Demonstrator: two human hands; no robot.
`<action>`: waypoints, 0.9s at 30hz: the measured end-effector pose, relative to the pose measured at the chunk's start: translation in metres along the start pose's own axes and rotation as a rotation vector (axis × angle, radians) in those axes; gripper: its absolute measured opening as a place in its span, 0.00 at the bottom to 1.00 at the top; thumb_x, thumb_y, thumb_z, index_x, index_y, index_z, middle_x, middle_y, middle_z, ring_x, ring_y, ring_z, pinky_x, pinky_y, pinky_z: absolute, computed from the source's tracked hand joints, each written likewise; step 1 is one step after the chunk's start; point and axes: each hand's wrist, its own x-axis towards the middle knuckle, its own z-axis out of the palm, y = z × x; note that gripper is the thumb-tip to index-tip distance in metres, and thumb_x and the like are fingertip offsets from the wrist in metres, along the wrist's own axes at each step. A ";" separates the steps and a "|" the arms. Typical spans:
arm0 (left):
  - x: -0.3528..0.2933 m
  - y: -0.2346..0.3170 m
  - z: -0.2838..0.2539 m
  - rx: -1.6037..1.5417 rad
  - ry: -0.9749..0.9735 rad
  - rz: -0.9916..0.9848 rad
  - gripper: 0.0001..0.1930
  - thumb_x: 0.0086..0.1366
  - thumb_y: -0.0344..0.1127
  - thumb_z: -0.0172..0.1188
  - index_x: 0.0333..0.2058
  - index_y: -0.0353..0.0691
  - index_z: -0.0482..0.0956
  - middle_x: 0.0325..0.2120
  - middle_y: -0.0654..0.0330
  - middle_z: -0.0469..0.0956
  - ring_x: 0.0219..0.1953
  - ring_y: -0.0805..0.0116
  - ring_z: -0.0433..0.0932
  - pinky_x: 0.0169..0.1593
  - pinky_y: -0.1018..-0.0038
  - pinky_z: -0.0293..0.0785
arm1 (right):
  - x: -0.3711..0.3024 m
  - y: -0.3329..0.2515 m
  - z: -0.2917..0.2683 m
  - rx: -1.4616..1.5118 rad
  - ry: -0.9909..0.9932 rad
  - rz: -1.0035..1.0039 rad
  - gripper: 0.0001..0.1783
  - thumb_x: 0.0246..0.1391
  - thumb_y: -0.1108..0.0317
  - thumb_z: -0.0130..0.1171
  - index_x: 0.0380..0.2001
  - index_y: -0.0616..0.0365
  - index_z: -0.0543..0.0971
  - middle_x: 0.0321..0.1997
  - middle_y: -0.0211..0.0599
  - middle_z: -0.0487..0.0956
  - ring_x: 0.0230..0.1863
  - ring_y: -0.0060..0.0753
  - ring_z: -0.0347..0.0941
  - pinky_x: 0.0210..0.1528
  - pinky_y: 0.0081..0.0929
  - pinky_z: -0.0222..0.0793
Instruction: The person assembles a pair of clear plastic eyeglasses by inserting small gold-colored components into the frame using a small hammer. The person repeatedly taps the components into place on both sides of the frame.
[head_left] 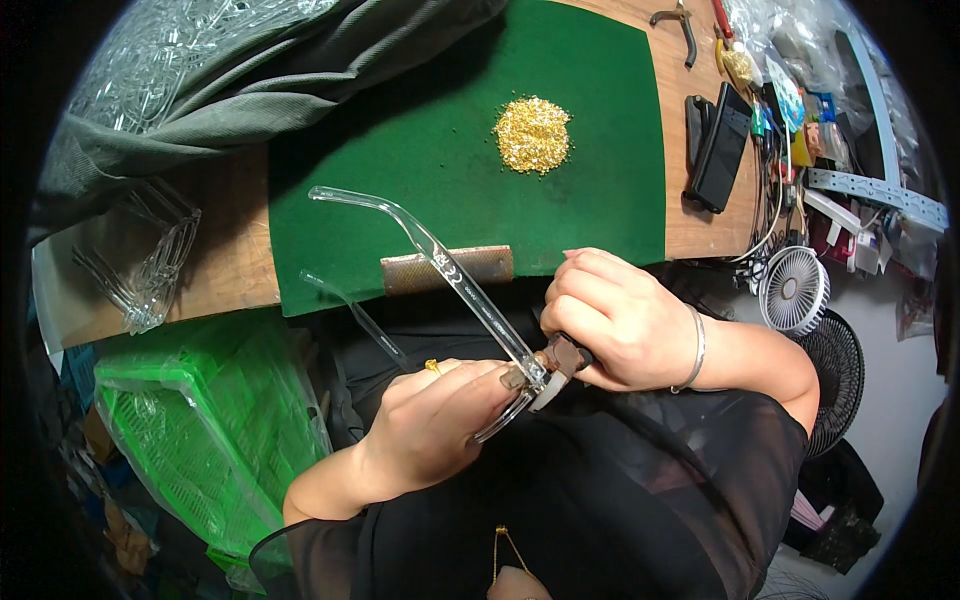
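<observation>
My left hand (435, 415) is closed round the front of a clear plastic eyeglass frame (465, 285), close to my body. One clear temple arm reaches up over the mat's near edge, and the other shows further left. In my closed right hand (615, 318) is a tool that looks like pliers (562, 362); its handles are mostly hidden by the fingers. The tool's jaws meet the frame at the hinge corner beside my left fingertips. On the green mat (400, 160) lies a pile of tiny gold-coloured metal pieces (533, 135).
Several clear frames (150, 265) lie at the left, below a grey cloth (230, 120) and more clear pieces. A tan pad (447, 270) sits on the mat's near edge. Green crates (200, 420) stand lower left. At right are a black phone (720, 150), cables and a white fan (795, 288).
</observation>
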 end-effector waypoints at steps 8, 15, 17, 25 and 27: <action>-0.002 -0.012 0.001 0.003 -0.093 0.086 0.15 0.44 0.20 0.58 0.35 0.37 0.76 0.27 0.58 0.77 0.26 0.65 0.78 0.28 0.77 0.73 | -0.007 0.003 0.006 -0.087 -0.054 0.006 0.13 0.29 0.69 0.61 0.19 0.56 0.67 0.21 0.33 0.66 0.26 0.34 0.65 0.29 0.28 0.61; -0.003 -0.012 0.003 -0.160 -0.066 -0.027 0.17 0.41 0.17 0.60 0.33 0.37 0.77 0.26 0.56 0.77 0.24 0.62 0.77 0.26 0.77 0.72 | -0.007 0.000 0.006 -0.031 -0.127 0.094 0.11 0.33 0.68 0.60 0.20 0.57 0.68 0.22 0.34 0.68 0.29 0.37 0.67 0.33 0.30 0.63; -0.001 -0.009 0.001 -0.170 -0.040 -0.056 0.16 0.43 0.17 0.61 0.34 0.35 0.77 0.28 0.55 0.78 0.25 0.63 0.78 0.26 0.78 0.72 | -0.005 0.000 0.002 0.102 -0.075 0.133 0.11 0.36 0.68 0.60 0.24 0.57 0.69 0.25 0.37 0.68 0.31 0.39 0.67 0.36 0.31 0.64; 0.007 0.015 -0.031 -1.130 -0.020 -0.472 0.21 0.59 0.22 0.55 0.52 0.30 0.63 0.33 0.52 0.76 0.30 0.74 0.76 0.35 0.81 0.75 | 0.004 0.038 0.023 0.537 0.100 0.365 0.12 0.45 0.75 0.54 0.35 0.62 0.68 0.32 0.40 0.70 0.36 0.39 0.69 0.40 0.29 0.65; 0.010 0.017 -0.038 -1.241 -0.070 -0.557 0.21 0.59 0.23 0.55 0.52 0.31 0.63 0.33 0.52 0.76 0.30 0.73 0.77 0.34 0.81 0.75 | 0.001 0.045 0.037 0.512 0.184 0.373 0.13 0.47 0.76 0.53 0.38 0.62 0.67 0.34 0.40 0.68 0.38 0.35 0.68 0.41 0.26 0.64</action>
